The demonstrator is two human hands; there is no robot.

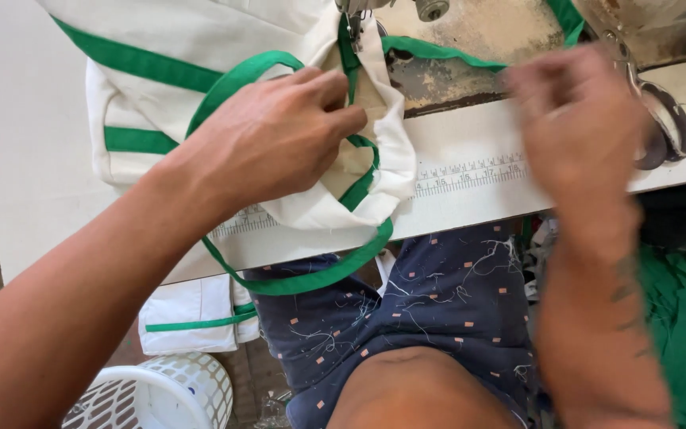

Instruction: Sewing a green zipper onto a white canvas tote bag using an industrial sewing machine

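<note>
Left hand curled, fingers pinching the cream cloth bag and its green binding tape just below the sewing machine needle. Right hand blurred, raised above the worktop; cannot tell whether open or gripping. Scissors lying just beside. White worktop with a printed ruler strip. Green loop hanging over the edge. Below, a white plastic basket, thread-flecked navy shorts.

Left hand palm down, fingers curled; right hand raised, blurred.
</note>
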